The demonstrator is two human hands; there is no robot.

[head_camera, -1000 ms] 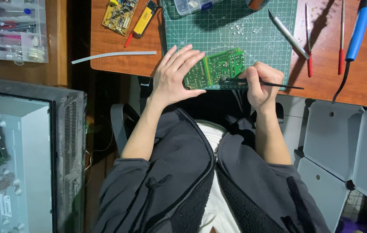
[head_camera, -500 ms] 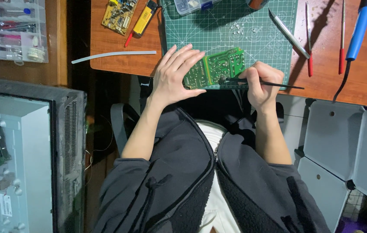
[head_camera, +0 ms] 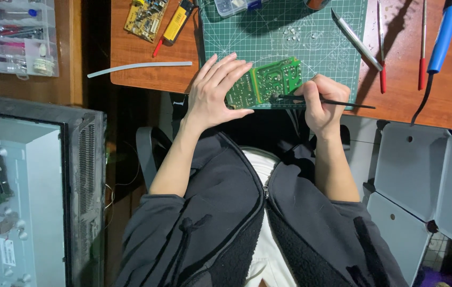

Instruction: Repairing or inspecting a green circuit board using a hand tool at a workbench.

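A green circuit board (head_camera: 275, 79) lies solder side up at the near edge of a green cutting mat (head_camera: 311, 37) on the wooden desk (head_camera: 146, 79). My left hand (head_camera: 215, 90) lies flat with fingers spread, pressing the board's left end down. My right hand (head_camera: 320, 103) grips a thin black tool (head_camera: 343, 102) like a pen, its tip touching the board's lower right part.
On the desk lie a second yellow circuit board (head_camera: 146, 18), a yellow lighter-like object (head_camera: 177, 21), a white strip (head_camera: 140, 67), a silver knife (head_camera: 356, 40), red-handled tools (head_camera: 382, 74) and a blue-handled iron (head_camera: 444, 34). An opened metal chassis (head_camera: 34, 196) sits left; grey panels (head_camera: 428, 180) right.
Almost nothing differs: both hands stay on the board, and the tool tip keeps working at the same spot with only tiny shifts.
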